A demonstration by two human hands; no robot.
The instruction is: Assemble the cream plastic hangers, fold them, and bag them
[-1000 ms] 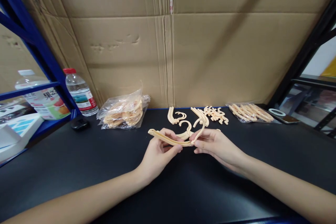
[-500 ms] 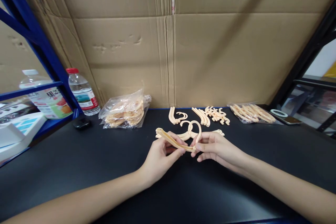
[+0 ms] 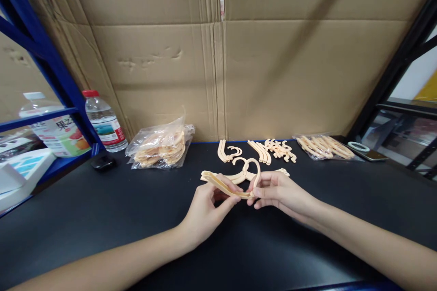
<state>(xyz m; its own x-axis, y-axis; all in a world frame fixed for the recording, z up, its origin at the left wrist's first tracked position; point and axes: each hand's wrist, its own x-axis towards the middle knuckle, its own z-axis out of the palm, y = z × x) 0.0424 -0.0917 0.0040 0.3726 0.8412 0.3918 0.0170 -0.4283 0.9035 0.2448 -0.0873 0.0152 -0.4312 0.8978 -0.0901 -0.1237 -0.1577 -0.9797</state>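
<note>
Head view: I've got my left fingers (image 3: 228,205) pinched on a hanger arm (image 3: 222,186), right fingers (image 3: 267,192) pinched round the hook's (image 3: 258,170) base, assembled hanger (image 3: 235,178) on the desk (image 3: 102,211) behind.

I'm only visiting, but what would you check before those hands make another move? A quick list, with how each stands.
1. Left hand gripping the curved strip: ok.
2. Right hand holding the hook near its lower end: ok.
3. Hook fully seated in the strip: cannot tell; the meeting point is too small to judge.
4. Hanger behind untouched by either hand: cannot tell; the hands partly hide it.
5. Pile of loose pieces apart from both hands: ok.
6. Red-capped bottle closed: ok.
</note>
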